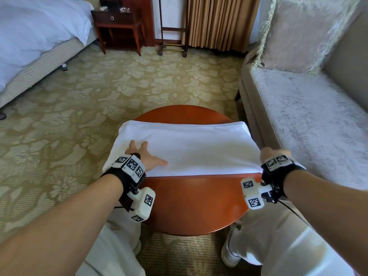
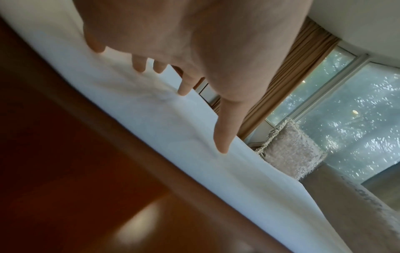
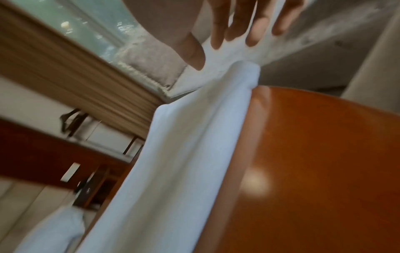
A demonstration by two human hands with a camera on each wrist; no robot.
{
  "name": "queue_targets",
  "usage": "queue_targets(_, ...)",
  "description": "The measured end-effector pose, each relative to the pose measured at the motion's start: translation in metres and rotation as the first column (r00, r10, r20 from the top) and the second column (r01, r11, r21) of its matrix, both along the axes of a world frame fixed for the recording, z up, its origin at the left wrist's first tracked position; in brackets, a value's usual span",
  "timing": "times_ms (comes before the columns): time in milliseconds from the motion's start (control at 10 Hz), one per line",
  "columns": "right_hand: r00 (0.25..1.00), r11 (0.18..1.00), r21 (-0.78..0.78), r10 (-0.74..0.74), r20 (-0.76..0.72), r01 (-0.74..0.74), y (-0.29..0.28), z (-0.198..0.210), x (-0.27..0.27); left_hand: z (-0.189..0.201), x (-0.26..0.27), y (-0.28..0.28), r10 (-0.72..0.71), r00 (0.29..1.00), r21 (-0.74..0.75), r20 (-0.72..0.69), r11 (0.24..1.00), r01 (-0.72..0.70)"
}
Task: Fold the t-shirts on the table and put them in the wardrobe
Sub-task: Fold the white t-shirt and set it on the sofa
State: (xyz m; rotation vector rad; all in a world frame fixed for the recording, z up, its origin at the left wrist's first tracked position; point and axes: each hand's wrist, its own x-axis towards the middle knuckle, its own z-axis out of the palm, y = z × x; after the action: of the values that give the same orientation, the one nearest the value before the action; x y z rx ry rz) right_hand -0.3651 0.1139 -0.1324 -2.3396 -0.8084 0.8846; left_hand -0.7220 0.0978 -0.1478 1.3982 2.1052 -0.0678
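A white t-shirt [image 1: 195, 148], folded into a long band, lies across the round reddish wooden table [image 1: 195, 202]. My left hand [image 1: 145, 154] rests flat on the shirt's left part with the fingers spread. In the left wrist view its fingertips [image 2: 223, 147] press the t-shirt [image 2: 173, 137] near its front edge. My right hand [image 1: 274, 154] is at the shirt's right end, over the table's right edge. In the right wrist view its fingers [image 3: 253, 37] are straight and spread just beyond the end of the shirt [image 3: 184, 145], holding nothing that I can see.
A pale sofa [image 1: 308, 116] with a fringed cushion [image 1: 294, 36] stands close on the table's right. A bed [image 1: 29, 36] is at the far left, with a dark nightstand [image 1: 117, 22] and curtains [image 1: 219, 20] at the back. Patterned carpet [image 1: 99, 86] lies between them. My legs are under the table's near edge.
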Motion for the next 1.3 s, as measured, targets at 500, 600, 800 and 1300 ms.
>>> queue_targets(500,0.517,0.641,-0.483,0.768,0.379,-0.597,-0.003,-0.017,-0.124,0.036,-0.034,-0.005,0.009,0.994,-0.023,-0.107,1.0,-0.012)
queue_targets(600,0.438,0.619,-0.458,0.781,0.446,-0.637,0.014,-0.013,-0.124,0.028,-0.043,-0.001,-0.046,0.986,0.058,-0.16,0.997,0.056)
queue_targets(800,0.627,0.773,-0.268,0.627,0.462,-0.575,0.021,0.005,-0.145,0.013,-0.052,-0.004,-0.07,0.986,0.014,-0.15,0.997,0.073)
queue_targets(1300,0.422,0.67,-0.468,0.734,0.532,-0.576,-0.026,0.002,-0.146,0.027,-0.018,-0.078,-0.042,0.996,-0.123,-0.081,0.992,0.032)
